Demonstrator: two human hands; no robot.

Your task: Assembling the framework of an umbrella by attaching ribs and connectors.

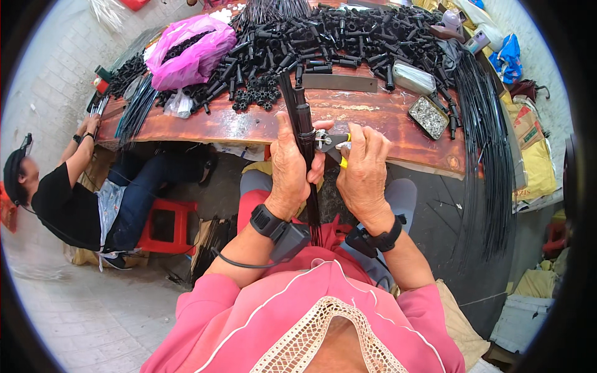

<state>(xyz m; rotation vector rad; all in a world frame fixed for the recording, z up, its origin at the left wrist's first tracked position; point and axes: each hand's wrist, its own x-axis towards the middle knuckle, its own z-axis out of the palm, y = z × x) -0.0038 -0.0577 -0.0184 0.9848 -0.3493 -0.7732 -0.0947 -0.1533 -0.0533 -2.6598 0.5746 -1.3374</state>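
Upright in front of me, just off the table's front edge, stands a bundle of thin black rods with black plastic sleeves (303,121). My left hand (289,171) is closed around it, its thumb along the side. My right hand (365,177) grips yellow-handled pliers (334,140). Their jaws meet the bundle's right side near a small metallic bit, close to my left fingertips. Whether the jaws are closed on that bit cannot be made out. The lower rods hang down toward my lap.
The reddish wooden table (249,121) bears a heap of black plastic tubes (348,37), a pink bag (186,53), a flat metal strip (339,82) and a tin of small pieces (429,117). Long black rods (485,155) hang off its right end. A person (68,211) works at left beside a red stool (146,239).
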